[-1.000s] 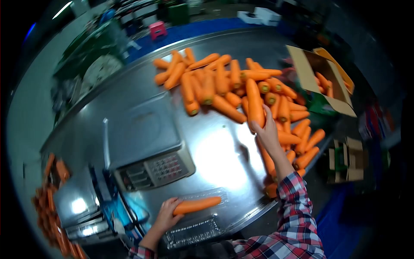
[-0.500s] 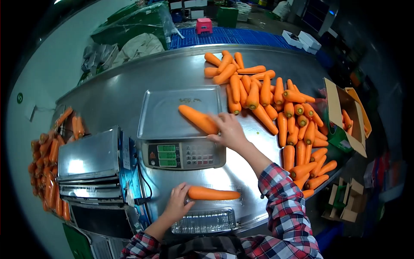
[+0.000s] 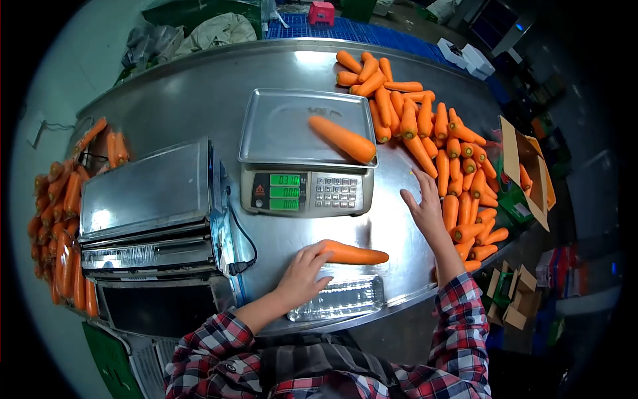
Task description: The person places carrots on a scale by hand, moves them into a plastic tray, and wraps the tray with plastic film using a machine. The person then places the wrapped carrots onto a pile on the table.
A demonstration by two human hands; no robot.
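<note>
One carrot [image 3: 357,254] lies near the table's front edge, its left end in the grip of my left hand [image 3: 302,276]. Just in front of it is a clear plastic tray [image 3: 340,298], partly behind my left hand. A second carrot [image 3: 340,138] rests alone on the steel pan of the digital scale [image 3: 278,143], whose display [image 3: 284,192] is lit green with digits in its top row. My right hand [image 3: 425,205] is raised over the table, right of the scale, fingers apart and holding nothing. Closest to it is the carrot pile [image 3: 458,179].
At the left stands a wrapping machine [image 3: 146,193] with a dark cable, and beyond it lie bagged carrots [image 3: 63,246]. A cardboard box [image 3: 528,166] with carrots sits at the right edge. Farther back are a pink stool [image 3: 321,13] and white boxes [image 3: 473,60].
My right hand has let go of the carrot on the scale and moved right. The top display row changed from zeros to about 0.310. The view has shifted; my left hand stays on its carrot.
</note>
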